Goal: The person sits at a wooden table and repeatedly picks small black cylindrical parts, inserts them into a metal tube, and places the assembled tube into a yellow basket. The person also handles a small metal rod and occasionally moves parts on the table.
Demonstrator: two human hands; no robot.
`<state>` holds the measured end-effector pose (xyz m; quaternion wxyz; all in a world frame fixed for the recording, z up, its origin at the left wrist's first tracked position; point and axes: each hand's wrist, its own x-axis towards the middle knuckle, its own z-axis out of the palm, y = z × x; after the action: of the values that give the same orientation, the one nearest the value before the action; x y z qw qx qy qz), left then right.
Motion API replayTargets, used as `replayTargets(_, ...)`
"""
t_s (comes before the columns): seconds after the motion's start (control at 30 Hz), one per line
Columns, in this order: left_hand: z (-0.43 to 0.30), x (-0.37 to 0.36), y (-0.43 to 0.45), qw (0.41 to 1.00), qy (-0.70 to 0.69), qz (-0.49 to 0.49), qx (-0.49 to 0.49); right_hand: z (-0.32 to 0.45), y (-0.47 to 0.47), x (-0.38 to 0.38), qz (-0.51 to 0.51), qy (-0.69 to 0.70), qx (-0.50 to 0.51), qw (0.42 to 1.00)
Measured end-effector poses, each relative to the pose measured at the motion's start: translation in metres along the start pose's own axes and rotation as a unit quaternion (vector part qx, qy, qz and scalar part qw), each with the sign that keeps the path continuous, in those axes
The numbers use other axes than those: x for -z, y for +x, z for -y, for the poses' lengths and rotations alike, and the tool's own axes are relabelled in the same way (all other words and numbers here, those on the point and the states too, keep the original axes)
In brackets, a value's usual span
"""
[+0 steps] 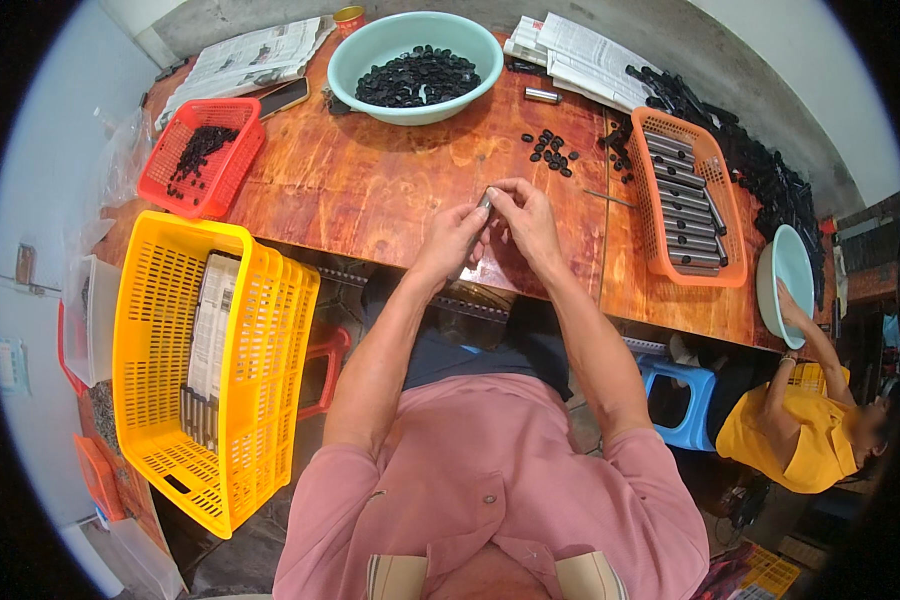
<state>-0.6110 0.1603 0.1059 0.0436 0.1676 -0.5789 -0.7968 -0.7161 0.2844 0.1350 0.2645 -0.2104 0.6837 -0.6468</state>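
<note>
Near the table's front edge, my left hand [452, 238] is closed around a metal tube [484, 201], mostly hidden by the fingers. My right hand [525, 217] has its thumb and fingertips at the tube's upper end; whether it pinches a small part there cannot be told. Small black oval parts [551, 154] lie loose on the wooden table [360, 195], beyond and to the right of my hands. An orange basket [733, 259] at the right holds metal tubes [682, 210]. A light green basin [418, 112] at the back holds many black parts [420, 75].
A red basket [229, 169] with black pieces stands left, above a yellow crate [232, 375] holding newspaper and tubes. A thin rod [609, 198], a lone tube [542, 95], newspapers [600, 60] and a black heap [776, 187] lie rightward. A co-worker [795, 435] reaches into another basin [772, 285].
</note>
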Motion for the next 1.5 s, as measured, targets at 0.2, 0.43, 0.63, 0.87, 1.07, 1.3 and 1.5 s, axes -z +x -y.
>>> replayTargets(0.2, 0.0, -0.001, 0.0, 0.998, 0.056, 0.03, -0.005, -0.005, 0.001, 0.009, 0.0, 0.011, 0.005, 1.0)
replayTargets(0.43, -0.004, -0.003, -0.01, 0.958, 0.273, 0.005, -0.091, -0.025, 0.002, 0.019, -0.01, 0.052, 0.022, 0.998)
replayTargets(0.63, -0.002, -0.013, -0.006, 0.845, 0.463, -0.057, -0.263, -0.013, -0.004, 0.032, -0.007, -0.008, 0.012, 1.0)
replayTargets(0.87, 0.002, -0.005, 0.01, 0.689, 0.645, -0.02, -0.33, -0.021, 0.01, 0.061, 0.026, -0.133, -0.01, 0.991)
replayTargets(1.07, -0.004, -0.007, 0.01, 0.715, 0.606, -0.019, -0.348, -0.051, 0.012, 0.065, 0.01, -0.073, 0.002, 0.997)
replayTargets(1.3, -0.01, -0.01, 0.004, 0.734, 0.593, -0.022, -0.331, -0.056, -0.002, 0.061, 0.003, -0.071, 0.056, 0.996)
replayTargets(1.5, -0.01, -0.011, 0.003, 0.721, 0.608, -0.01, -0.331, -0.03, 0.011, 0.053, -0.016, -0.187, 0.002, 0.982)
